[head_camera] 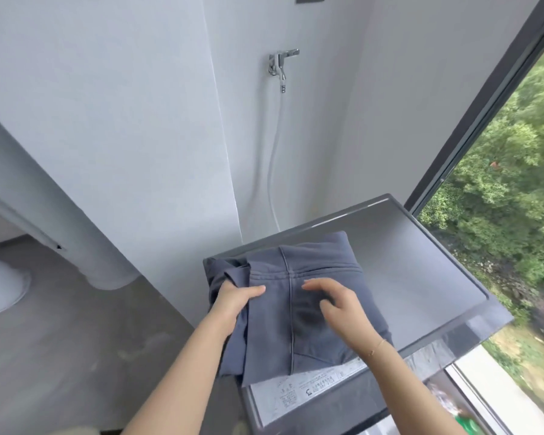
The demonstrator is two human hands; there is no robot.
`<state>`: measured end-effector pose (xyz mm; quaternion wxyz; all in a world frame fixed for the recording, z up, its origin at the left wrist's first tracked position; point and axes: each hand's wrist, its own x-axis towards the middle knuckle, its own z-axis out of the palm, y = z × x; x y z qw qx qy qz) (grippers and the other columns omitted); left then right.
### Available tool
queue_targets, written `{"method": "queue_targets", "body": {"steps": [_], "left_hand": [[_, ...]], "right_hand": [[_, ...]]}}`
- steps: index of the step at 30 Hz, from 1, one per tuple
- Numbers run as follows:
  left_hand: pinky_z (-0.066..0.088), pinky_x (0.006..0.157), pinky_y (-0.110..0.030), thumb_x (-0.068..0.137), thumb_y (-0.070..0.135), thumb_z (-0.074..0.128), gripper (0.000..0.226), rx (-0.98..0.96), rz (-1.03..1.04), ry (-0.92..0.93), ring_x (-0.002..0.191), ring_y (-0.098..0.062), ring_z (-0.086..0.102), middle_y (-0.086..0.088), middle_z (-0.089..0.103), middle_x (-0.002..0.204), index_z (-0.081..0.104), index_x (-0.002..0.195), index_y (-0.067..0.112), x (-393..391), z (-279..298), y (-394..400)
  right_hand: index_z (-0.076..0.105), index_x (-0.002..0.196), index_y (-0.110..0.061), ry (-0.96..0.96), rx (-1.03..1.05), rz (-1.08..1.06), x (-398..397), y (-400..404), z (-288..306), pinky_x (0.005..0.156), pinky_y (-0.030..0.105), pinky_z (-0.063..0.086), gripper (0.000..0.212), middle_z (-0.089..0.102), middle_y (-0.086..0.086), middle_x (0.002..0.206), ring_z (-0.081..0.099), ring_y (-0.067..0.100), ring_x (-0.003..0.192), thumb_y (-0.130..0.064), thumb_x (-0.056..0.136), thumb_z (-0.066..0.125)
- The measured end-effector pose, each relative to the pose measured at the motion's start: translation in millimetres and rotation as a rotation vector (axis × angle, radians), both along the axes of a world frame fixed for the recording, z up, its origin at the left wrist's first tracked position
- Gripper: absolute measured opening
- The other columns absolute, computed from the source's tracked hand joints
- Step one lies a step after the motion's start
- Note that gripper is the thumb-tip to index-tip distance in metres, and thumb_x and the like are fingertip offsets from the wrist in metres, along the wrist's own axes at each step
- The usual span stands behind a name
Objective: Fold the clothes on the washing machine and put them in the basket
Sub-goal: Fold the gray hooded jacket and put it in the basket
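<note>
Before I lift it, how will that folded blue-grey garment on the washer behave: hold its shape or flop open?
Probably floppy: the garment is soft cloth, creased and bunched where the left hand grips it. Its loose left edge overhangs the washing machine, so the layers may sag or unfold. It likely slides easily on that smooth lid.

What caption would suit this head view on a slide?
Left hand grips a folded grey-blue cotton garment on the dark grey washing machine top; right hand hovers.

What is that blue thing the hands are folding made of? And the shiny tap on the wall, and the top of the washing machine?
The blue-grey garment looks like soft, matte cotton knit: it creases and shows stitched seams. The tap seems to be chromed metal, bright and mirror-like. The washing machine top looks like smooth, glossy grey glass or plastic, since it reflects light; which one is unclear.
</note>
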<state>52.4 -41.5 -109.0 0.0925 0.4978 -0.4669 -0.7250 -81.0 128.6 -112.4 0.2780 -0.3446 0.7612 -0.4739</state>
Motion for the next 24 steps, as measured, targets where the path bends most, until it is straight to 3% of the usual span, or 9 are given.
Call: {"method": "queue_targets", "body": {"steps": [2,5,9,12,14,17,20,21,24], "left_hand": [[0.056,0.067,-0.028,0.077,-0.003,0.075,0.02,-0.081,0.054,0.001,0.08,-0.02,0.069,-0.011,0.072,0.096,0.067,0.091,0.009,-6,4,3],[0.056,0.079,-0.034,0.075,-0.009,0.074,0.027,-0.154,0.071,0.1,0.087,-0.022,0.07,-0.009,0.073,0.096,0.068,0.095,0.008,-7,19,-5],[0.056,0.077,-0.034,0.071,-0.011,0.074,0.034,-0.191,0.09,0.149,0.086,-0.023,0.071,-0.009,0.074,0.094,0.067,0.101,0.003,5,36,-26],[0.053,0.073,-0.031,0.073,-0.012,0.073,0.032,-0.171,0.127,0.031,0.084,-0.024,0.068,-0.015,0.071,0.102,0.066,0.102,0.0,23,8,-44],[0.052,0.076,-0.033,0.073,-0.011,0.074,0.031,-0.131,0.165,-0.049,0.087,-0.026,0.067,-0.018,0.069,0.109,0.065,0.099,0.001,37,-15,-42],[0.052,0.083,-0.037,0.072,0.001,0.081,0.03,-0.194,0.186,-0.087,0.099,-0.029,0.067,-0.012,0.07,0.105,0.066,0.096,0.012,47,-33,-38],[0.046,0.1,-0.044,0.061,0.032,0.091,0.074,-0.344,0.113,-0.348,0.12,-0.029,0.053,-0.004,0.056,0.127,0.054,0.124,0.019,49,-39,-46],[0.047,0.098,-0.043,0.057,0.039,0.092,0.087,-0.249,0.107,-0.334,0.12,-0.027,0.054,-0.003,0.054,0.131,0.05,0.13,0.018,51,-43,-50],[0.055,0.075,-0.03,0.072,0.023,0.085,0.043,0.014,0.118,-0.089,0.09,-0.019,0.068,-0.006,0.072,0.105,0.067,0.108,0.009,52,-36,-40]], "right_hand": [[0.067,0.101,-0.027,0.102,-0.02,-0.172,-5,1,-2,0.106,0.026,0.04,0.056,0.066,-0.012,0.113,0.057,0.004,0.114,0.016,0.076,0.044],[0.068,0.109,-0.021,0.235,-0.027,-0.258,-10,-1,0,0.108,0.02,0.034,0.047,0.063,-0.009,0.121,0.052,0.01,0.123,0.011,0.082,0.048],[0.052,0.138,-0.026,0.421,0.11,-0.128,-3,-22,-5,0.119,0.03,0.011,0.041,0.039,-0.01,0.151,0.024,0.014,0.145,-0.018,0.098,0.049],[0.025,0.151,-0.038,0.556,0.397,0.051,9,-37,-26,0.119,0.042,-0.008,0.056,0.014,-0.012,0.161,0.0,0.014,0.15,-0.052,0.097,0.022],[0.02,0.153,-0.039,0.659,0.487,0.113,19,-41,-45,0.118,0.044,-0.014,0.065,0.012,-0.009,0.162,-0.001,0.016,0.151,-0.056,0.091,0.007],[0.023,0.152,-0.039,0.74,0.53,0.086,24,-45,-57,0.116,0.045,-0.014,0.061,0.018,-0.008,0.161,0.006,0.02,0.151,-0.053,0.094,0.011],[0.025,0.151,-0.039,0.762,0.568,0.075,22,-45,-60,0.116,0.046,-0.011,0.058,0.022,-0.007,0.16,0.009,0.02,0.15,-0.052,0.095,0.016],[0.026,0.151,-0.038,0.771,0.578,0.074,21,-46,-62,0.117,0.047,-0.009,0.057,0.023,-0.007,0.16,0.011,0.021,0.15,-0.052,0.096,0.018],[0.025,0.151,-0.038,0.802,0.594,0.102,14,-53,-63,0.117,0.047,-0.008,0.058,0.025,-0.007,0.159,0.014,0.02,0.15,-0.051,0.096,0.015]]}}
